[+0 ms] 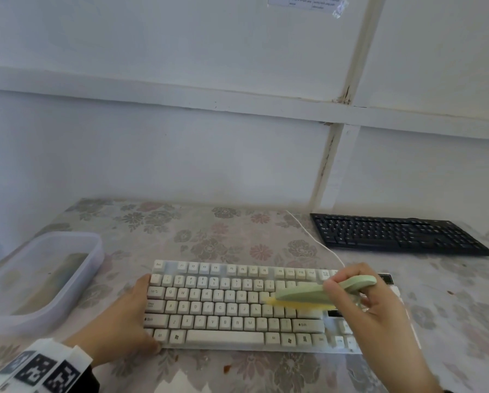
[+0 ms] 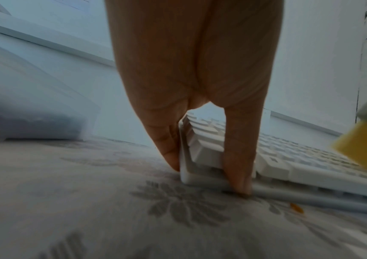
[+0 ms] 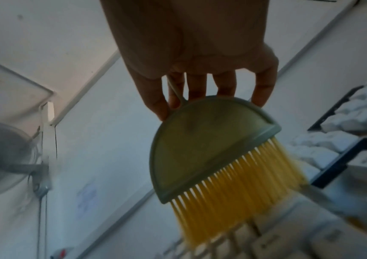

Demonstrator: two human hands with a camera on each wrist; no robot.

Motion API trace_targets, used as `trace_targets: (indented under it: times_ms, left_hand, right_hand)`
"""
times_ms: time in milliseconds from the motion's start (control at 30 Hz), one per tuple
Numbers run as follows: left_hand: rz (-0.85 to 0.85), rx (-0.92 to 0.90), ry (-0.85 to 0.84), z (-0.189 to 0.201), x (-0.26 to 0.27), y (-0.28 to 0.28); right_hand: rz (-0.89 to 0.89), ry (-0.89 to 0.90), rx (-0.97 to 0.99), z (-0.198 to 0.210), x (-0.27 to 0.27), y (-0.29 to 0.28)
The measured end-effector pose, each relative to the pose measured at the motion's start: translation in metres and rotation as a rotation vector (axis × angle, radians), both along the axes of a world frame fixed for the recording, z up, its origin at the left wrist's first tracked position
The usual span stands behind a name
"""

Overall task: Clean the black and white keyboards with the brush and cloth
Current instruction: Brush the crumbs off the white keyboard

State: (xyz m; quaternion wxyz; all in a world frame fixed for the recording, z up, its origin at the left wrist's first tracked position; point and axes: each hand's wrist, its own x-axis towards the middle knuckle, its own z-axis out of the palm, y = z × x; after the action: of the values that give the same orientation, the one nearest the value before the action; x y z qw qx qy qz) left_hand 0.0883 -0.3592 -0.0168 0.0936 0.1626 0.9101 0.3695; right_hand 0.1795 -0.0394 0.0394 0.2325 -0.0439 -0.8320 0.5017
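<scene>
The white keyboard (image 1: 232,304) lies in front of me on the flowered tablecloth. My left hand (image 1: 144,310) rests straight fingers along its left end, with the thumb against the front edge (image 2: 208,177). My right hand (image 1: 348,290) grips the handle of a green brush (image 1: 308,293) with yellow bristles. The bristles touch the keys on the right half of the white keyboard (image 3: 289,236). In the right wrist view the fingers (image 3: 200,87) curl over the top of the brush (image 3: 200,149). The black keyboard (image 1: 399,234) lies untouched at the back right.
A translucent plastic container (image 1: 90,251) stands at the left with something dark and blurred inside. A white cable (image 1: 317,242) runs from the white keyboard toward the wall. An orange crumb (image 1: 226,368) lies near the front edge. A fan (image 3: 1,157) hangs on the wall.
</scene>
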Motion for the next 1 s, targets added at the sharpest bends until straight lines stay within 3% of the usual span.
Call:
trace_targets:
  times_ms: [133,300,500,667,833,1000]
  left_hand:
    - [-0.004,0.01,-0.004,0.008,0.004,0.004]
    - [0.0,0.033,-0.011,0.015,0.008,0.009]
    - [0.001,0.014,-0.028,0.018,0.009,0.009]
    - [0.01,-0.013,-0.044,0.012,0.005,0.005]
    - [0.003,0.01,-0.054,0.012,0.005,0.007]
    - [0.014,-0.013,-0.052,0.007,0.003,0.004]
  right_hand:
    - [-0.106,-0.034,0.141,-0.003,-0.002,0.018]
    - [-0.065,-0.025,0.012,0.007,0.001,0.023]
    - [-0.2,-0.004,0.135,0.005,0.001,0.045]
    - [-0.079,0.002,0.016,0.006,0.002,0.047]
    - [-0.209,-0.014,0.099,0.0,0.003,0.067]
    - [-0.106,0.008,-0.001,0.001,0.007,0.068]
